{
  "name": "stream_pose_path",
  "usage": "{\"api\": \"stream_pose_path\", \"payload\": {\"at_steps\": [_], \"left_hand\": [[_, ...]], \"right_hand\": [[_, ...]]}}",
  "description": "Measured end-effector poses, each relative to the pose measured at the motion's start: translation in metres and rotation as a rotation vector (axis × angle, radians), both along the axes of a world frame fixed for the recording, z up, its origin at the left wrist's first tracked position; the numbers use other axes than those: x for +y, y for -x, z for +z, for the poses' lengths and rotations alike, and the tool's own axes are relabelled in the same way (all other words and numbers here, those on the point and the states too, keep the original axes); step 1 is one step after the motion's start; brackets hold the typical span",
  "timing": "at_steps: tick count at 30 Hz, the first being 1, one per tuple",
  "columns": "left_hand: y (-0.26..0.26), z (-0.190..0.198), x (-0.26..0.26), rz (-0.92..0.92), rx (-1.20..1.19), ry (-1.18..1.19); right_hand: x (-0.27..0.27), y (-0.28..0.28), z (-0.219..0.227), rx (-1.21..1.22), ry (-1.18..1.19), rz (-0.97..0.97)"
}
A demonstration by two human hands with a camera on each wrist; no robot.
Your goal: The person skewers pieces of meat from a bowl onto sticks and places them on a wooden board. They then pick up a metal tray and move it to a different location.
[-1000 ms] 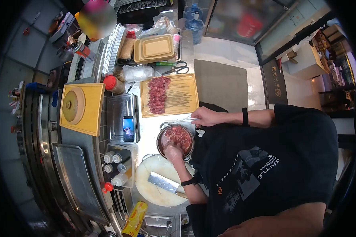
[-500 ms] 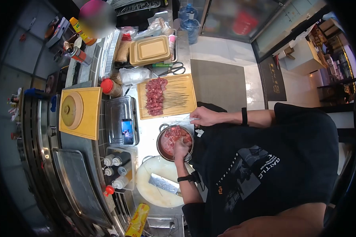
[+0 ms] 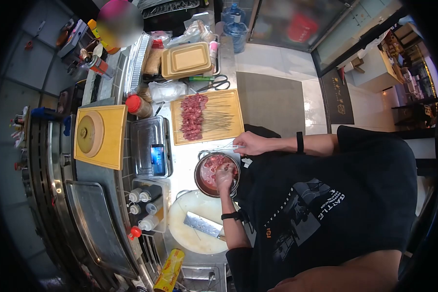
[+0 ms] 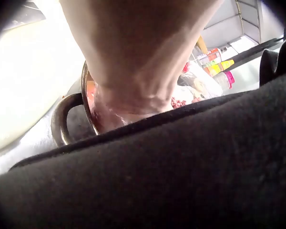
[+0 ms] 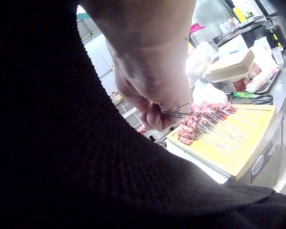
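Observation:
In the head view my left hand (image 3: 224, 177), in a thin clear glove, reaches down into a metal pot (image 3: 198, 181) of raw meat pieces (image 3: 212, 166). Its fingertips are among the meat, and I cannot tell whether they grip a piece. The left wrist view has the forearm over the pot's handle (image 4: 62, 119), the fingers hidden. Just above the pot, my bare right hand (image 3: 251, 144) pinches several thin metal skewers (image 5: 177, 113) between thumb and fingers. Beyond it, threaded meat skewers (image 3: 193, 117) lie in a row on a yellow board (image 3: 233, 134).
A cleaver (image 3: 203, 224) lies on the round cutting board (image 3: 182, 236) nearest my left forearm. Across the counter are a phone (image 3: 157, 159) on a lidded metal tray (image 3: 143, 131) and a bin of squeeze bottles (image 3: 153, 207). Scissors (image 3: 219, 83) lie past the yellow board.
My left hand has shifted within the pot, from its near-left rim toward the side by my body, with fingers still down at the meat. The right hand keeps its hold on the skewers.

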State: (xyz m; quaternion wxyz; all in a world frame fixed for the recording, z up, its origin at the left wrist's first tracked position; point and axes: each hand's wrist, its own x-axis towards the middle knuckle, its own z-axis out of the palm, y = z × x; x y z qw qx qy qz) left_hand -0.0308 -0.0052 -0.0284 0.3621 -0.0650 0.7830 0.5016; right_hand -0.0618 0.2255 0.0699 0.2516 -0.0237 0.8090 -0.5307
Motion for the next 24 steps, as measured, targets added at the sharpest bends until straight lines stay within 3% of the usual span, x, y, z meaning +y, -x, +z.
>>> {"api": "stream_pose_path", "payload": {"at_steps": [2, 5, 8, 11, 14, 17, 18, 24], "left_hand": [[-0.003, -0.025, 0.000, 0.108, -0.127, -0.154], [-0.002, -0.025, -0.003, 0.158, -0.214, -0.328], [-0.009, -0.021, -0.004, 0.167, -0.188, -0.363], [-0.011, -0.027, -0.013, 0.213, -0.315, -0.461], [-0.010, -0.028, -0.031, 0.421, -0.414, -0.749], [-0.008, -0.031, -0.039, 0.664, -0.335, -0.903], [-0.007, 0.011, -0.036, 0.756, -0.282, -0.899], [-0.008, 0.005, -0.053, 0.866, -0.178, -0.936]], "right_hand": [[0.000, -0.001, -0.004, -0.017, 0.028, -0.023], [0.000, -0.001, -0.001, 0.023, 0.039, -0.021], [0.002, 0.000, -0.001, 0.053, 0.027, -0.021], [0.002, -0.001, -0.009, -0.001, 0.071, -0.034], [0.005, -0.001, -0.008, 0.002, 0.060, -0.023], [0.009, -0.003, -0.015, 0.000, 0.083, -0.032], [0.011, -0.004, -0.015, -0.002, 0.078, -0.022], [0.018, -0.005, -0.014, 0.001, 0.066, 0.061]]}}
